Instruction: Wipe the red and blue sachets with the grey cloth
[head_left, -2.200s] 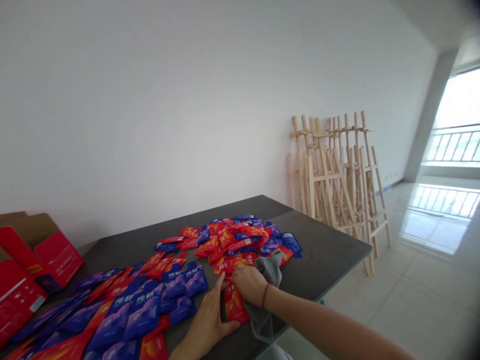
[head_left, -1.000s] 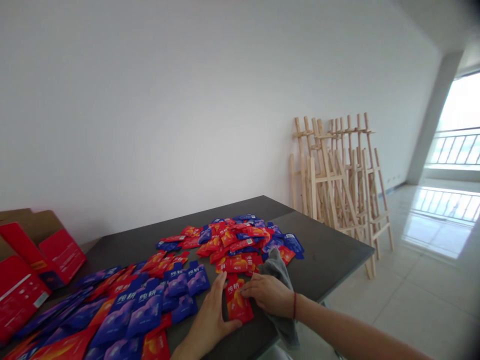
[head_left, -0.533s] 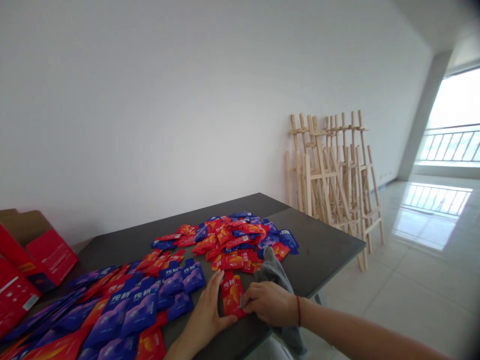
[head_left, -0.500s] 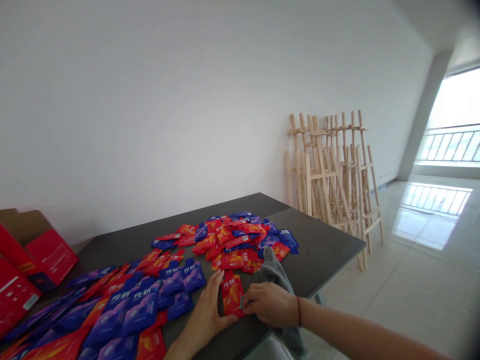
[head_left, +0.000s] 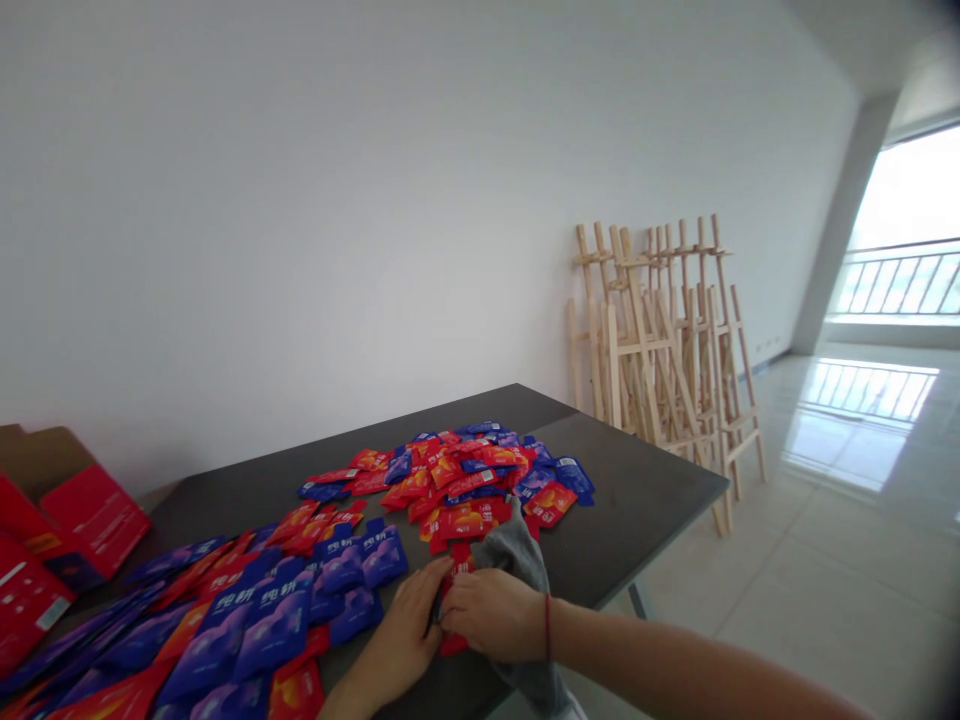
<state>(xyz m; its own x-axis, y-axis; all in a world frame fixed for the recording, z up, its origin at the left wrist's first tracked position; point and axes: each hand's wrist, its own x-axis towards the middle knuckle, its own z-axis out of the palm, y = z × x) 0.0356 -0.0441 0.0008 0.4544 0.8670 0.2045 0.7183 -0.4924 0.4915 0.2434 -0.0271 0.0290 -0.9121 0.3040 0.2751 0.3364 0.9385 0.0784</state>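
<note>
Half a second back I had the red sachet (head_left: 454, 570) in plain sight between the two hands. Since then the right hand (head_left: 491, 625) has slid left across it, and only the far end with its white lettering and a corner at the near edge still show. The left hand (head_left: 397, 635) has closed in too, and its fingertips now meet the right hand's.

The sachet lies flat near the front edge of the dark table (head_left: 645, 500), just short of the mixed pile (head_left: 469, 475). Its long axis runs away from me toward the wall, nearly straight up the picture, with the lettered end pointing at the pile.

The left hand lies flat and spread on the table, fingers together, touching the sachet's left edge and gripping nothing. The right hand is curled down over the grey cloth (head_left: 517, 548), holding it pressed on the sachet. The cloth bunches up beyond the knuckles and hangs off the table edge under the wrist.

Counted: one sachet under the hands, one cloth, two hands. The loose sachets are red and blue and too many and too overlapped to number. The blue sachets (head_left: 277, 610) spread left of the left hand. Three red boxes (head_left: 82, 520) show at the far left. The wooden easels (head_left: 660, 350) lean against the wall in a stack I cannot count.
</note>
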